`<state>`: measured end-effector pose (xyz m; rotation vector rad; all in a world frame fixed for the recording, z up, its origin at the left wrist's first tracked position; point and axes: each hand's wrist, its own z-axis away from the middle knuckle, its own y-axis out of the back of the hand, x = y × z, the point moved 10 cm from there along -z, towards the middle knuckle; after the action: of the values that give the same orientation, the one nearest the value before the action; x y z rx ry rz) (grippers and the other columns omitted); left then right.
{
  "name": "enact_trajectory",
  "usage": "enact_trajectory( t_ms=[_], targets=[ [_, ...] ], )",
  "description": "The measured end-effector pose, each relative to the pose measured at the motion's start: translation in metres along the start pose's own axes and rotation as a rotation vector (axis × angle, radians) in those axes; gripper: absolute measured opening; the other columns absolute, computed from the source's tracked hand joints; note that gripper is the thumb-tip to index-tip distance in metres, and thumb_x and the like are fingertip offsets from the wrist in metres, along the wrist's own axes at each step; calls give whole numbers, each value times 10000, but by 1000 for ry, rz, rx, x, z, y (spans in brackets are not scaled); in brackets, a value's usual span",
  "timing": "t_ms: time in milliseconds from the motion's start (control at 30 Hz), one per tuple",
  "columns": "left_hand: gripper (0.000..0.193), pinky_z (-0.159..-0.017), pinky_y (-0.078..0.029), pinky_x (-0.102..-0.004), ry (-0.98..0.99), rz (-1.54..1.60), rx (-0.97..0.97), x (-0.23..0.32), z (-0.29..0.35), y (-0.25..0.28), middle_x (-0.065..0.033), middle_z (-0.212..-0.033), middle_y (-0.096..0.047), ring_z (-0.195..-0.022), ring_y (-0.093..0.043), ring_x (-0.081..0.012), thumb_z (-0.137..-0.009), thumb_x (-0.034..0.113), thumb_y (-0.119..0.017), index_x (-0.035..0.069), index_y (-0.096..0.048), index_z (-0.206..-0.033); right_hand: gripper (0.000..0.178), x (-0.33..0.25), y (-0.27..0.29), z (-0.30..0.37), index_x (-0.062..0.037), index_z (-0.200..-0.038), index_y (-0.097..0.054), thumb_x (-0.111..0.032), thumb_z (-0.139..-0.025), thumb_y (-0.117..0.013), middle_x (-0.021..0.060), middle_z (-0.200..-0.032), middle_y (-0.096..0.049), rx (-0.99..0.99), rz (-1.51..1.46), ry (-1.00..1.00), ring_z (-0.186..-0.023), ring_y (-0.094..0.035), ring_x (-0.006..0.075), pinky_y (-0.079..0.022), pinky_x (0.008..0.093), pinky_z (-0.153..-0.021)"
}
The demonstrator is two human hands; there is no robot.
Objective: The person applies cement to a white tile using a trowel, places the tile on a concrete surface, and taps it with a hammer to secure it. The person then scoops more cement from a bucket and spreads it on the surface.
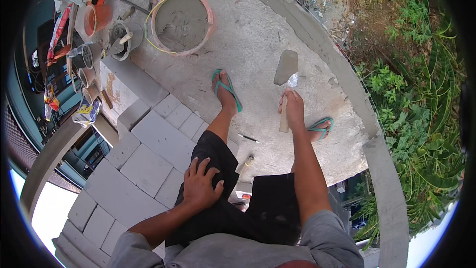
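Observation:
My right hand [293, 106] is closed around the pale handle of a trowel [286, 67], whose flat blade points away from me over the concrete. Grey residue coats most of the blade, with a shiny patch near the neck. My left hand [201, 183] rests on my left thigh, on the black shorts, fingers spread and holding nothing. Farther off to the left stands a round tub [210, 15] holding wet grey mortar [181, 22]. On the concrete between my feet lies a thin dark pen-like stick [248, 138].
A pale block wall [156, 168] rises at my left. Beyond it are a bucket [119, 54] with a tool inside, an orange bucket [97, 20] and a hammer [153, 1]. A curved mortar-coated ledge [342, 69] borders the floor at right, with plants [416, 124] past it.

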<state>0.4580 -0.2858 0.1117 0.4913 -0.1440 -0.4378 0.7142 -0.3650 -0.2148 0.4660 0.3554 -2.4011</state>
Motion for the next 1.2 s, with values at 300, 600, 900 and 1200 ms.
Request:
enact_trajectory(
  t_ms=[300,600,900,1200],
  targets=[
    [361,-1186,-355,-580,48,358,69,-76,1,10,-151,-1539,-541,-1520,-379,-447,-861,311,-778,136,-743,-1174,344,-195,-266,-16,-97,-1267,-626,-185,-944,-705,164,-1052,-569,44,1233,983,-1036,-636,391,-555,523,-824],
    [333,-1161,-371,-583,42,572,99,-125,-5,13,-152,-1532,-545,-1507,-394,-455,-856,286,-776,122,-741,-1144,295,-152,-211,-94,-104,-1262,-631,-152,-975,-680,167,-1060,-586,182,1676,946,-1012,-641,389,-551,519,-819],
    [333,-1156,-380,-583,67,693,111,-151,-1,12,-156,-1519,-548,-1493,-408,-462,-846,271,-784,114,-740,-1136,208,-185,-229,-30,-27,-982,-641,-223,-913,-640,136,-816,-617,-130,1302,737,-826,-649,312,-533,438,-740],
    [342,-1160,-378,-584,76,731,108,-155,-5,16,-163,-1530,-541,-1493,-408,-462,-856,275,-775,108,-733,-1151,462,-218,-286,-117,-25,-881,-632,-448,-1056,-563,57,-675,-584,-180,1223,144,-536,-574,160,-484,349,-523]
  ],
)
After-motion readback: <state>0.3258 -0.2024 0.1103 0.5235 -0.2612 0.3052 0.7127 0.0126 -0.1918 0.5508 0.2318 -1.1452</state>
